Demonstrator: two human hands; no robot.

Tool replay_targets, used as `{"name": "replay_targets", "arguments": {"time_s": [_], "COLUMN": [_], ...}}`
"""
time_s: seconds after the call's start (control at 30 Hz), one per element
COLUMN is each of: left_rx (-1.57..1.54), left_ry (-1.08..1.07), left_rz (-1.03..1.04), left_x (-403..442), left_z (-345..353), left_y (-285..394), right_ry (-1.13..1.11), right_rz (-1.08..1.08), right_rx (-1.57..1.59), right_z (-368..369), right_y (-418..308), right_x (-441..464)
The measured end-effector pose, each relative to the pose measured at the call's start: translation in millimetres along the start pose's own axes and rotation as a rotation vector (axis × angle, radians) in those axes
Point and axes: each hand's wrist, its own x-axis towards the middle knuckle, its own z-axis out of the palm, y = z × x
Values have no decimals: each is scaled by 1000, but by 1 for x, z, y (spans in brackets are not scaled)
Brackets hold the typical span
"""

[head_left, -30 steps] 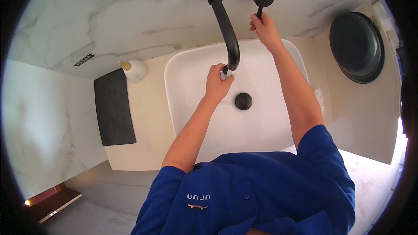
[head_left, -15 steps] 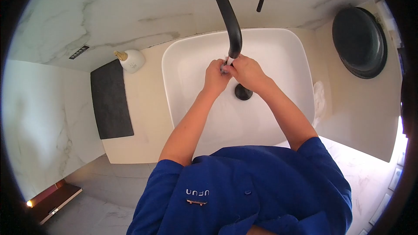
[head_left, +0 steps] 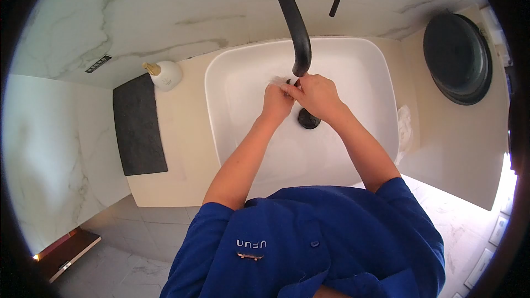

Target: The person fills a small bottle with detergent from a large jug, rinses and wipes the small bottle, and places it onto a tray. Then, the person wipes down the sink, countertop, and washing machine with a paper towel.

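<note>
Under the black spout (head_left: 298, 38), my left hand (head_left: 277, 102) and my right hand (head_left: 317, 97) meet over the white sink (head_left: 243, 149). Both are closed, fingers curled around a small item that is mostly hidden. Only a dark bit and a pale bit of it show between the fingertips, so I cannot tell its kind. My right thumb and fingers press against the left fingertips. A whitish blur, like splashing water, spreads above the left fingers. Just below the hands sits the black drain cover (head_left: 308, 118).
Left of the sink, a white bottle with a gold pump (head_left: 166, 75) stands beside a dark mat (head_left: 139, 125). Dark oval dishes (head_left: 456, 52) are at the right. A crumpled white cloth (head_left: 404, 129) lies by the sink's right rim. The black tap handle (head_left: 335, 5) is on the wall.
Both hands have shifted slightly and stay together under the spout. The whitish blur at the left fingers is wider. The whole view has moved a little.
</note>
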Motion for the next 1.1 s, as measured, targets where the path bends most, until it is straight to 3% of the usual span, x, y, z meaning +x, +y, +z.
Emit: {"name": "replay_targets", "arguments": {"time_s": [0.07, 0.13, 0.23, 0.33, 0.47, 0.57, 0.63, 0.77, 0.83, 0.87, 0.93, 0.97, 1.03, 1.1], "left_rx": [44, -13, 37, -99, -143, 40, 293, 242, 161, 160, -185, -184, -147, -168], "left_ry": [-25, -24, -107, -137, -257, -184, -71, -12, 146, 145, -312, -311, -403, -360], "left_rz": [-11, -46, -225, -62, -114, -107, -114, -99, 127, 126, -246, -244, -590, -528], "left_x": [-1, -1, 2, 2, 7, 7, 3, 1, 3, 6, 11, 11, 10, 3], "left_z": [-3, -4, -5, -13, -19, -6, -1, -3, 0, -2, -11, -13, -18, -17], "left_y": [1, 5, 15, 19, 13, 9, 15, 25, 23, 21, 18, 19, 22, 15], "right_ry": [-29, 110, 84, 177, 169, 160, 18, 54, 78, 77, 147, 149, 170, 126], "right_rz": [14, -247, -174, -261, -357, -305, 39, 91, -108, -107, -305, -307, -248, -209], "right_rx": [25, 70, 71, 193, 227, 199, 233, 388, 314, 314, 184, 184, 366, 383], "right_z": [2, 15, 22, 19, 19, 21, 15, 16, 6, 9, 18, 16, 9, 2], "right_y": [1, 8, 17, 23, 25, 17, 9, 9, 13, 19, 28, 29, 28, 25], "right_x": [0, 1, 7, -1, -3, 5, 5, 0, -8, -8, -6, -5, -4, -6]}}
